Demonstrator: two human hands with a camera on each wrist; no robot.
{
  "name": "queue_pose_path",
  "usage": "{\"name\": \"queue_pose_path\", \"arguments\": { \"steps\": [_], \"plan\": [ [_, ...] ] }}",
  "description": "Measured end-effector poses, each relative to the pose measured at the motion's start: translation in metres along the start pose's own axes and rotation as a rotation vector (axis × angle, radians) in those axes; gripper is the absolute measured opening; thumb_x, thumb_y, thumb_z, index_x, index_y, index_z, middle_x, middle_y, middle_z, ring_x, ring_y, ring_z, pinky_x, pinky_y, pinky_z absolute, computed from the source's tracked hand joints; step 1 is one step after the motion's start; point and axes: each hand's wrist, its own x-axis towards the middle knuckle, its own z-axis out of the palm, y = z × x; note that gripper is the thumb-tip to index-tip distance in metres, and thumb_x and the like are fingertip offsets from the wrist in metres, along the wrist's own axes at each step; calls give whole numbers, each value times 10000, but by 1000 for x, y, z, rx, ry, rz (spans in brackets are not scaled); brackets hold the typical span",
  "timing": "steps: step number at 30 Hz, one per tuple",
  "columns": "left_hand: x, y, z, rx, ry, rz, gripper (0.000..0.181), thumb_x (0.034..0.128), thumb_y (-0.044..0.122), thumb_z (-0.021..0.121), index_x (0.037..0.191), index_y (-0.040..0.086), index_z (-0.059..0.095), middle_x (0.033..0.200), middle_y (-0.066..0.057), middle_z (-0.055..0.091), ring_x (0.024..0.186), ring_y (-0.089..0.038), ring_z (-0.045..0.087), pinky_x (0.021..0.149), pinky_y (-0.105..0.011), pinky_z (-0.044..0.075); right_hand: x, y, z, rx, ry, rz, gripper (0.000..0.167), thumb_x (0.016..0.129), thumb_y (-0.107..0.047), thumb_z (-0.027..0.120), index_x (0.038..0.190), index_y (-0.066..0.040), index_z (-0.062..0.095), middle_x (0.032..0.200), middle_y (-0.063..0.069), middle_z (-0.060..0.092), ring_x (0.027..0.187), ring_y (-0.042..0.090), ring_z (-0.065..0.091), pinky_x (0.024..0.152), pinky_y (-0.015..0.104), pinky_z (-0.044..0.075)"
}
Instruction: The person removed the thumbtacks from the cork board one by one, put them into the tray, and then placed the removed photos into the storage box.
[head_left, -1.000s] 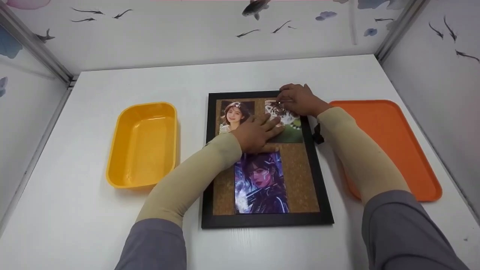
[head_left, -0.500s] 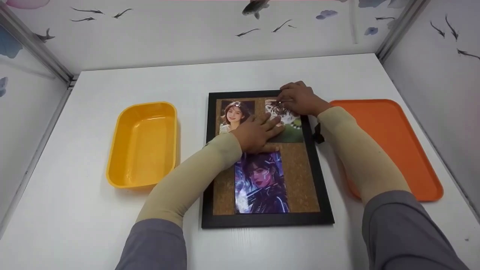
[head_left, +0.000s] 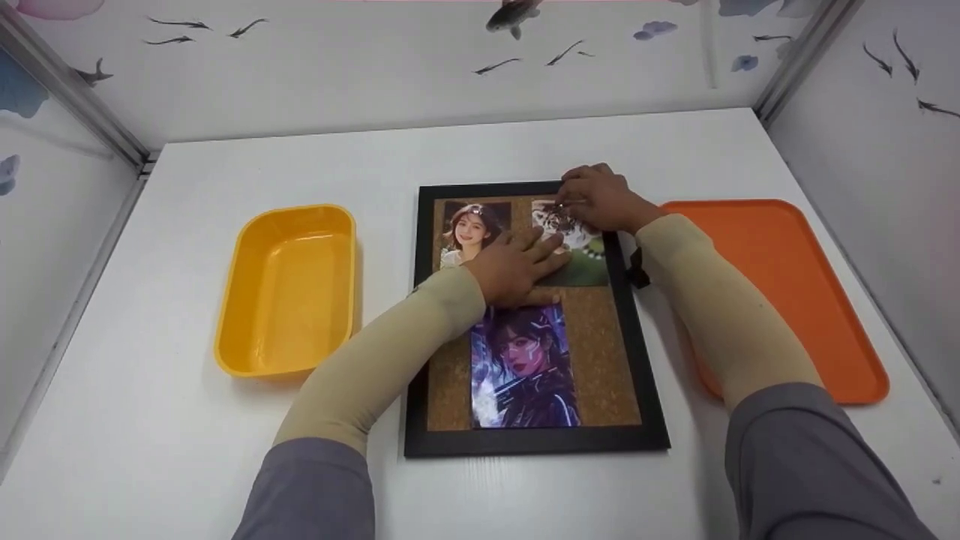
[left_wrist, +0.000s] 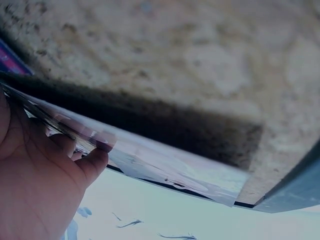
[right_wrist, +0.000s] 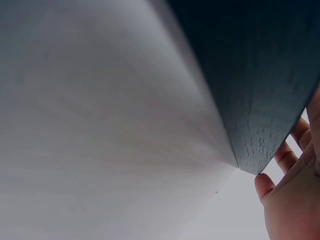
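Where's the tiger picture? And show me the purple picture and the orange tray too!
Tiger picture [head_left: 587, 270]: head view, on its green lower part.
Purple picture [head_left: 523, 367]: head view, on its middle.
Orange tray [head_left: 795, 281]: head view, on its bare flat part.

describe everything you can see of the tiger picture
The tiger picture is a rectangular, glossy-looking print, a striped face above green. It lies at the upper right of the cork board, inside the black frame. The left hand rests, fingers spread, on its left part; the right hand covers its upper right corner. In the left wrist view one edge seems raised over a dark shadow.
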Motion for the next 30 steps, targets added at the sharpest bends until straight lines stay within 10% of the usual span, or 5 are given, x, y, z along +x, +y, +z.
{"name": "queue_pose_path", "arguments": {
  "steps": [30],
  "plan": [
    [-3,2,-3,17,34,15,726,1021,621,289,1611,229,134,1665,-59,71,1508,-334,72,1171,-556,168,-3,-7,-4,35,0,9,207,987,-169,574,1170,-135,665,1486,147,420,1372,439,285,1022,700,228]
  ]
}}
